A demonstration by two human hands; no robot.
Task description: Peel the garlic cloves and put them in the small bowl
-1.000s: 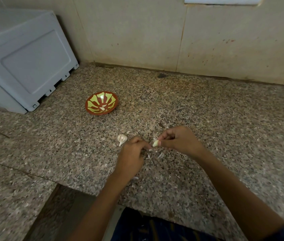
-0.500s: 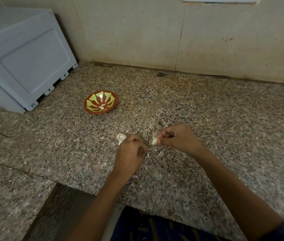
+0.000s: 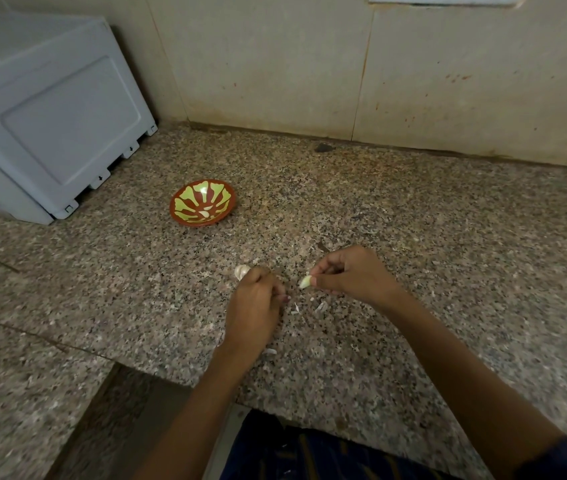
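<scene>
Having drawn apart, the right hand (image 3: 351, 273) pinches the bared clove (image 3: 305, 282); the left hand (image 3: 256, 299) curls, grip contents unclear; bowl (image 3: 203, 206) next.

A home kitchen, seen at a worktop.
A speckled granite counter (image 3: 413, 237) meets a stained tiled wall (image 3: 275, 64) at twelve o'clock; a white appliance (image 3: 43, 112) stands at ten o'clock, with garlic skins (image 3: 320, 306) scattered near the centre.
</scene>
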